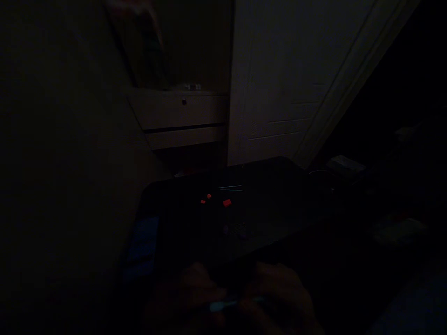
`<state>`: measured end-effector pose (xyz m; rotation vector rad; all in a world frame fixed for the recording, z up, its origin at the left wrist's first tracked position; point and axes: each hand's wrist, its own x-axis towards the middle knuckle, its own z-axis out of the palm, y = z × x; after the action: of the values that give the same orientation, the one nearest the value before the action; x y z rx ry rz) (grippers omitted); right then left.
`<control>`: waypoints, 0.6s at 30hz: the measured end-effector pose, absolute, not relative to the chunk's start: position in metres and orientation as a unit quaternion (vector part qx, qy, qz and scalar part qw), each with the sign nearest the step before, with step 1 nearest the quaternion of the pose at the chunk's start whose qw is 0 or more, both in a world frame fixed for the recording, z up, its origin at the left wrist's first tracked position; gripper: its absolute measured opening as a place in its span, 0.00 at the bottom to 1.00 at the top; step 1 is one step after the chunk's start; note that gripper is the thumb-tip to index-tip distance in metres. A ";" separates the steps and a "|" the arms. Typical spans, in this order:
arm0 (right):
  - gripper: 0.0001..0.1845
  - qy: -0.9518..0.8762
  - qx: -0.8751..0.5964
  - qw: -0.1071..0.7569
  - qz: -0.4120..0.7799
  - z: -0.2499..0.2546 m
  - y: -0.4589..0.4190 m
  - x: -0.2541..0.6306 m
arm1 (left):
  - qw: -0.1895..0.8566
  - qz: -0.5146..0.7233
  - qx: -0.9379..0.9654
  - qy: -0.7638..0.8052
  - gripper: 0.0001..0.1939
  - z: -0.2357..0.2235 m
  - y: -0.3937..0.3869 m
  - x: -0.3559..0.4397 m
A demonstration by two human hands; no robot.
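The scene is very dark. Low in the picture, my left hand [190, 291] and my right hand [281, 291] are close together, fingers curled in. Between them shows a slim, pale blue-green thing [223, 305], held by both hands; its kind is too dark to make out. Beyond the hands is a dark table [195, 237]. On it lie a larger red block [227, 203] and two smaller red pieces, one a bit farther back [209, 196]. Behind them rest two thin, pale lines [231, 188] that look like tweezers.
On the table's left side lies a flat bluish panel [142, 246], perhaps a phone. Faint dark items [242, 231] sit nearer me. A drawer cabinet [185, 111] and a pale panelled door [268, 93] stand behind the table. A pale box-like thing [345, 165] is at right.
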<state>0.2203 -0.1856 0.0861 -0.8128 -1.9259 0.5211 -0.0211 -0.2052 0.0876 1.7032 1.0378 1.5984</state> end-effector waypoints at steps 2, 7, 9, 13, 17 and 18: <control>0.07 -0.783 -0.334 0.488 0.195 0.084 -0.186 0.220 | 0.298 0.587 0.659 0.364 0.10 0.091 -0.205 -0.020; 0.12 -0.773 -0.346 0.509 0.154 0.083 -0.187 0.222 | 0.282 0.579 0.690 0.330 0.16 0.102 -0.204 -0.022; 0.12 -0.782 -0.334 0.503 0.156 0.084 -0.186 0.224 | 0.259 0.570 0.704 0.336 0.15 0.106 -0.203 -0.024; 0.09 -0.785 -0.357 0.482 0.154 0.089 -0.185 0.227 | 0.247 0.570 0.683 0.384 0.11 0.107 -0.207 -0.030; 0.03 -0.774 -0.395 0.461 0.180 0.091 -0.184 0.227 | 0.217 0.536 0.679 0.453 0.08 0.099 -0.213 -0.033; 0.03 -0.766 -0.401 0.466 0.185 0.090 -0.184 0.226 | 0.214 0.534 0.673 0.465 0.07 0.097 -0.214 -0.033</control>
<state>0.2262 -0.1842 0.0902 -0.9842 -1.8814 0.4546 -0.0330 -0.2139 0.0973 1.8663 1.2911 1.4810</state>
